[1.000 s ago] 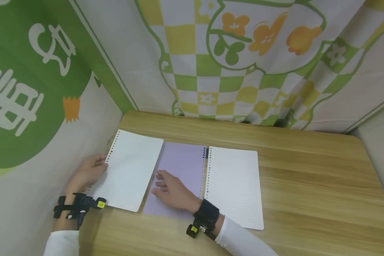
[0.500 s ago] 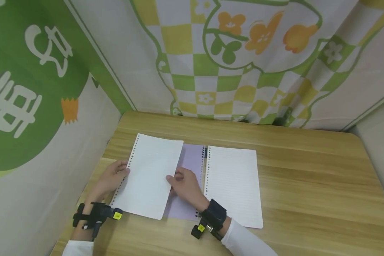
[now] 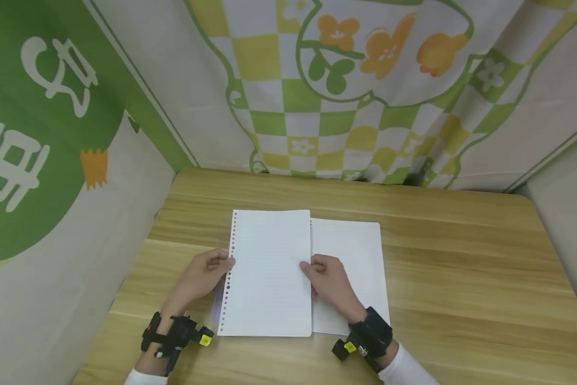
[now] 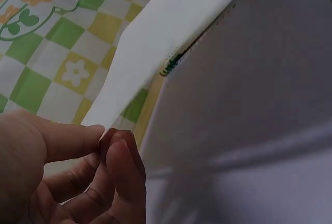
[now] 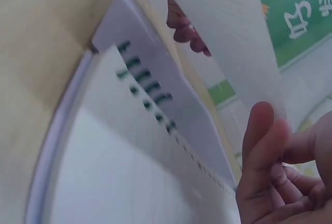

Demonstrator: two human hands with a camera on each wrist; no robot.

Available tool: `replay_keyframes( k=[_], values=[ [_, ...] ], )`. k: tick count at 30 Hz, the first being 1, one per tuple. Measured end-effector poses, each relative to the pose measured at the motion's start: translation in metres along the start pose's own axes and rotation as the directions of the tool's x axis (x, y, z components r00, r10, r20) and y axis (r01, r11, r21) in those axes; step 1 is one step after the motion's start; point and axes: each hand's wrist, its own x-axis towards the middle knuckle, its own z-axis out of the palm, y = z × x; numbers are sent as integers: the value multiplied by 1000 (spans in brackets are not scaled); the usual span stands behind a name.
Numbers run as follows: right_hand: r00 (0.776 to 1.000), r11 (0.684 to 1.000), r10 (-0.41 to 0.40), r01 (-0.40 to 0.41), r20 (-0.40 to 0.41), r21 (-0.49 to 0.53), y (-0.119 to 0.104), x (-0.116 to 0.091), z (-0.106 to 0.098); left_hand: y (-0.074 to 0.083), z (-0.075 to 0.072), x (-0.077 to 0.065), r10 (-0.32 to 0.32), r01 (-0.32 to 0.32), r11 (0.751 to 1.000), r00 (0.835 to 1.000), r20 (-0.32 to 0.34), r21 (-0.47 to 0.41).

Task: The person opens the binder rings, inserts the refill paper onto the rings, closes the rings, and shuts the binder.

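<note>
A white lined loose-leaf sheet [image 3: 271, 272] with punched holes down its left side is raised over an open ring-bound notebook. My left hand [image 3: 204, 275] pinches its holed edge between thumb and fingers. On the opposite edge, my right hand [image 3: 330, 280] pinches the sheet too. Beneath, the notebook's lilac cover [image 4: 228, 89] lies spread out, mostly hidden from the head view. Dark binding rings [image 5: 145, 81] run along the spine, through the holes of the lined pages [image 3: 351, 251] on the right half. The right forearm crosses over the lower part of those pages.
The notebook lies on a wood-grain table [image 3: 452, 278]. A checkered curtain [image 3: 302, 112] hangs behind the far table edge, and a green-and-white printed cloth [image 3: 57, 176] covers the left side. Each wrist wears a black strapped camera [image 3: 172, 337].
The sheet has moved rightward from the left of the notebook to over its spine and straightened. My right hand, empty at first, has taken hold of the sheet's right edge.
</note>
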Motion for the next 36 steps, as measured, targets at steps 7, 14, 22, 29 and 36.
replay_keyframes(
  k=[7,14,22,29,36],
  values=[
    [996,997,68,-69,-53,-16,13,-15,-43,21,34,9,18,-12,993,999,51,-120],
    [991,994,104,-106,-85,-21,31,-27,-76,37,67,23,106,-93,982,992,71,-164],
    [972,982,189,-188,-140,23,47,-35,-107,52,101,37,160,-146,976,984,80,-160],
    [961,976,210,-216,-177,-13,61,-38,-129,62,118,42,262,-263,965,965,21,16],
    [962,975,221,-219,-161,29,64,-41,-138,74,128,46,408,-401,867,912,41,295]
  ],
)
